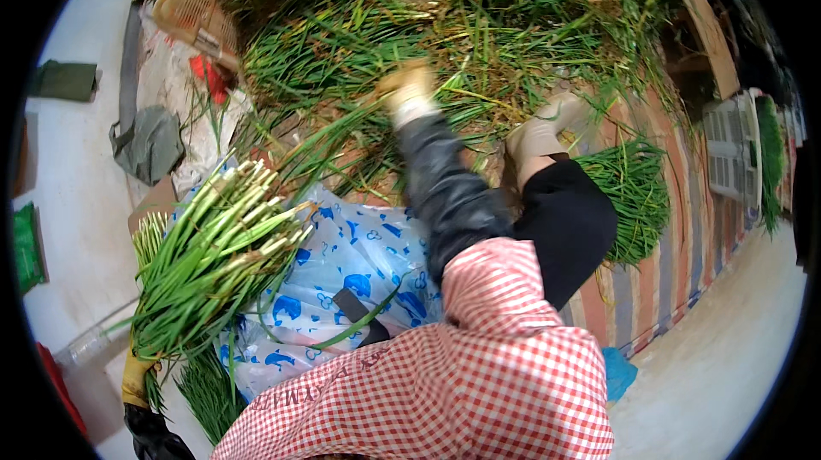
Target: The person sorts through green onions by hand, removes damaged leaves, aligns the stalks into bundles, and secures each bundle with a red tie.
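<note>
My left hand (141, 374), in a yellow glove at the lower left, holds a thick bunch of long green stalks with pale ends (205, 263), its fingers mostly hidden beneath the leaves. My right hand (406, 88), gloved and blurred, reaches forward to a big loose pile of leafy stalks (316, 50); several long blades lie by its fingers, and whether it grips them I cannot tell. Beside the held bunch, a blue-and-white dolphin-print plastic sheet (308, 306) covers the space at my left, with my red checked garment over its lower part.
My bent leg (556, 229) lies right of my arm, beside a small green pile (624, 203) on a striped mat (684, 272). A plastic basket (192, 2) stands upper left, a white crate (731, 152) far right, a grey bag (145, 144) at left.
</note>
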`<state>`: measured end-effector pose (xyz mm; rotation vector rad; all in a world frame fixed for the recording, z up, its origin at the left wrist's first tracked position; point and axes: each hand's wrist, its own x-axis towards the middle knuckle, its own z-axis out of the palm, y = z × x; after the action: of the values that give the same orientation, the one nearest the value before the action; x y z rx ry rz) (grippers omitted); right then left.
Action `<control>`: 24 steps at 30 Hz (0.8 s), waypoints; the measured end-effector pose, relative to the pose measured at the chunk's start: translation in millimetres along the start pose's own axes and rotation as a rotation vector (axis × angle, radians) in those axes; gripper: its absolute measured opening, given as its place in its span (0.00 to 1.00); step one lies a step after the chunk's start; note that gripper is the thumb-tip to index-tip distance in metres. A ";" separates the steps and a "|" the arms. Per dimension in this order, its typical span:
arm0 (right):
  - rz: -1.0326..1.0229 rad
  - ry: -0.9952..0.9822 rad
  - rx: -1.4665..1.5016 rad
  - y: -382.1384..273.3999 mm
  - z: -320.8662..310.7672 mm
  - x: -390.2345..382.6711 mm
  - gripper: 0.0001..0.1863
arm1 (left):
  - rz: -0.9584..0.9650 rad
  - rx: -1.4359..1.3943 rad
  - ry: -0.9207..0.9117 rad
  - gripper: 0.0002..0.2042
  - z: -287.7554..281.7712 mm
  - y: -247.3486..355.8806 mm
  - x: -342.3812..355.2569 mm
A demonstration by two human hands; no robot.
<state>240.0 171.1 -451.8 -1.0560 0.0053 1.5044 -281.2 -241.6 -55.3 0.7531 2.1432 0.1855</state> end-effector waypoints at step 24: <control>-0.328 -0.540 -1.835 84.1 -82.9 -4.4 0.19 | -0.280 -0.047 -0.060 0.15 -12.7 13.8 -28.5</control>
<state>221.8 99.3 -543.8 -1.7436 -2.1252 1.1670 -271.2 -245.2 -22.9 0.4200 2.1524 0.0635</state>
